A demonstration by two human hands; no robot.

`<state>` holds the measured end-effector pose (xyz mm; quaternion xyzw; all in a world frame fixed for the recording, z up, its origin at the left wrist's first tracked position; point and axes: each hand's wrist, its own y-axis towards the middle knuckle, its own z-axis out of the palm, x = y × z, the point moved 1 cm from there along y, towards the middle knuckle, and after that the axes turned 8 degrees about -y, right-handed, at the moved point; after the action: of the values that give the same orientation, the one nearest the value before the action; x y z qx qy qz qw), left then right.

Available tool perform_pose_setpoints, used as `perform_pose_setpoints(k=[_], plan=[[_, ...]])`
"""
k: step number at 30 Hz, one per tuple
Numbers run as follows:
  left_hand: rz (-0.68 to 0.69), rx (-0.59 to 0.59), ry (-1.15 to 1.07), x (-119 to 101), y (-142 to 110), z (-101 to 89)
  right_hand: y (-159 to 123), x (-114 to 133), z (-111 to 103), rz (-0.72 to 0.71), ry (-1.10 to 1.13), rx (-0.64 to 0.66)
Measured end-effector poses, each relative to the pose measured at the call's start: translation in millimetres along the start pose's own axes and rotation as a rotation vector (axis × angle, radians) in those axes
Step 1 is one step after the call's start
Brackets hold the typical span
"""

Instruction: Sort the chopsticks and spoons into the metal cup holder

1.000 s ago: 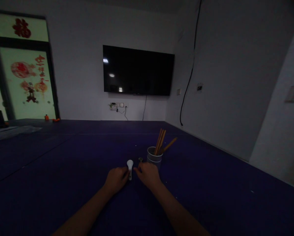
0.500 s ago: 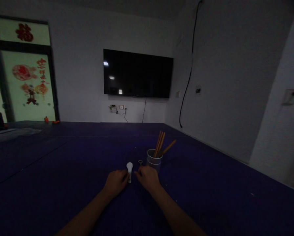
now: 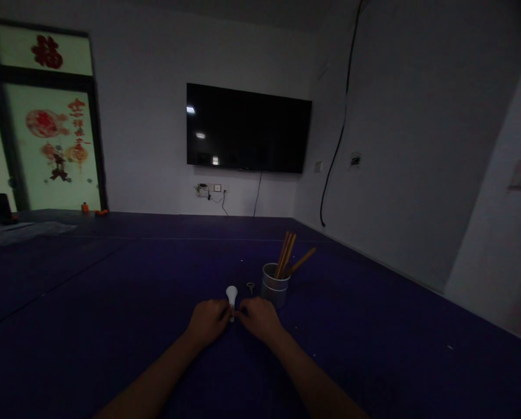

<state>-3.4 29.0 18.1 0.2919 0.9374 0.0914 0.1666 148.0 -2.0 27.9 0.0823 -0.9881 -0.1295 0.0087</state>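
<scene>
A white spoon [image 3: 231, 293] lies on the dark blue tabletop with its bowl pointing away from me. From the left, the closed fingers of my left hand [image 3: 209, 320] are at its handle. My right hand [image 3: 259, 317] has its thumb and fingers pinched at the handle's right side, so the two hands nearly meet there. Just beyond my right knuckles is a small metal object with a ring-shaped end [image 3: 250, 286]; its lower part is hidden. A grey metal cup [image 3: 275, 291] stands beside my right hand, holding several wooden chopsticks [image 3: 285, 256], one leaning right.
The wide blue table [image 3: 156, 273] reaches to the wall, with small white specks on it. Plastic sheeting [image 3: 25, 233] and small orange items [image 3: 85, 208] lie at the far left. A television [image 3: 248, 129] hangs on the back wall; a black cable [image 3: 341, 137] runs down the right wall.
My right hand has moved slightly left, bringing its fingertips to the spoon handle. My left hand stays by the handle. The whole view has shifted a little.
</scene>
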Motion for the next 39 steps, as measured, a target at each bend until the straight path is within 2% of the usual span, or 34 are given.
perform_pose_setpoints(k=[25, 39], plan=[[0.002, 0.02, 0.003, 1.7, 1.6, 1.8, -1.1, 2.2, -2.5, -0.009, 0.012, 0.033], [0.002, 0.027, -0.001, 1.7, 1.5, 2.1, -0.7, 2.0, 0.0, -0.005, -0.007, 0.006]])
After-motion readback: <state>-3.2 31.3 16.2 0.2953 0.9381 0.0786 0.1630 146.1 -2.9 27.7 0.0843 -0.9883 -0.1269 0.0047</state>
